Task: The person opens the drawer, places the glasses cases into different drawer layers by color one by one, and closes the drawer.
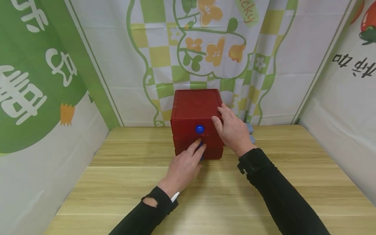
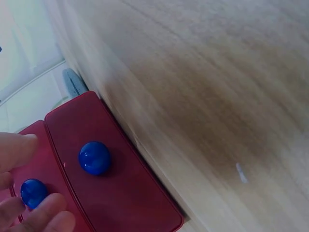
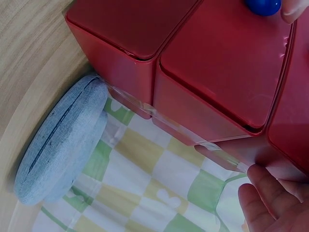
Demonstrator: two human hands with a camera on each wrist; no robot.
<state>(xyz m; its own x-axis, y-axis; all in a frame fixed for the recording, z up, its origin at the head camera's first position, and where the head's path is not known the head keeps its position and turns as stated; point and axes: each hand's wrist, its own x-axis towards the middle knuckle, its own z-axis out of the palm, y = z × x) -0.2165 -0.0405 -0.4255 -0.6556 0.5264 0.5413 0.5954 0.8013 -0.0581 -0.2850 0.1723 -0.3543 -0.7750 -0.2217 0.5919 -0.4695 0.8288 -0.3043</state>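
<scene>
A red drawer box (image 1: 196, 104) with a blue round knob (image 1: 199, 129) on each stacked drawer front stands on the table. My left hand (image 1: 183, 166) is at the front of the box, its fingers around the middle knob (image 2: 34, 193). In the left wrist view the thumb stays apart from that knob, while other fingertips lie close beside it. Below it, the bottom drawer's knob (image 2: 95, 158) is uncovered. My right hand (image 1: 233, 132) rests against the upper right side of the box, fingers extended. The drawer fronts look flush.
Behind the box's right side lie rounded grey-blue fabric items (image 3: 63, 140) by the curtain. A patterned green and white curtain (image 1: 164, 65) hangs behind, with printed cloths on both sides. The wooden table (image 1: 132, 182) extends in front of the box.
</scene>
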